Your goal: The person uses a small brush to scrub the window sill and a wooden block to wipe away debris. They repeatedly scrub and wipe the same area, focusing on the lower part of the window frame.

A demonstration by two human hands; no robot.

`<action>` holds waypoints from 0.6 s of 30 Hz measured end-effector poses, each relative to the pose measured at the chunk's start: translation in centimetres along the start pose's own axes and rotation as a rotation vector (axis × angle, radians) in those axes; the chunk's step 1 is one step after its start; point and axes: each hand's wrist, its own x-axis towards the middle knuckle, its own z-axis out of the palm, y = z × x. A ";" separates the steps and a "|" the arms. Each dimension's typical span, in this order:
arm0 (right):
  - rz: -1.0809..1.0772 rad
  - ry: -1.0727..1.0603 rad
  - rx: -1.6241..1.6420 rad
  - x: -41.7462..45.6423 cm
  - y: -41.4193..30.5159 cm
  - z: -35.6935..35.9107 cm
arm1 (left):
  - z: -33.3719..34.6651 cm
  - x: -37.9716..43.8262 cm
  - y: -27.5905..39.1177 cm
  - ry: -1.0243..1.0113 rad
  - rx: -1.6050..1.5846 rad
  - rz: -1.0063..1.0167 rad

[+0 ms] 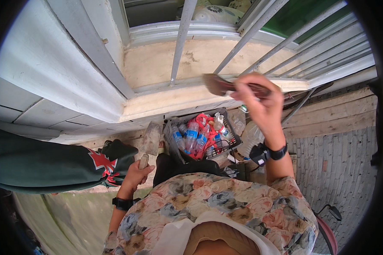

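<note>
My right hand (262,97) grips the handle of a flat brush (217,84), blurred by motion, just over the outer edge of a cream window sill (162,68). The bristles point left, near the foot of the metal window bars. Lower down, my left hand (135,177) is closed around the wooden handle of a flat-bladed trowel (151,138). Its blade points up and away from me, to the left of a dark plastic crate (179,152), and its face looks stained. Whether the bristles touch the sill, I cannot tell.
Several plastic bottles (191,134) and a red bag fill the crate below the sill. Large clear jugs (252,137) stand to its right. Dark green cloth with a red emblem (103,162) extends from the left. Window bars (180,41) front the sill; grey brick paving (332,172) lies at right.
</note>
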 end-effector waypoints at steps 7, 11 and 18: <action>0.013 -0.274 0.048 4.8 5.8 6.7 | 0.1 0.2 0.4 -0.057 0.010 0.012; 0.073 -0.320 0.152 5.8 8.0 7.2 | -0.1 -0.1 0.2 -0.043 0.020 -0.041; 0.089 -0.342 -0.215 6.1 5.1 6.4 | -1.2 -0.8 -1.4 0.025 -0.024 -0.038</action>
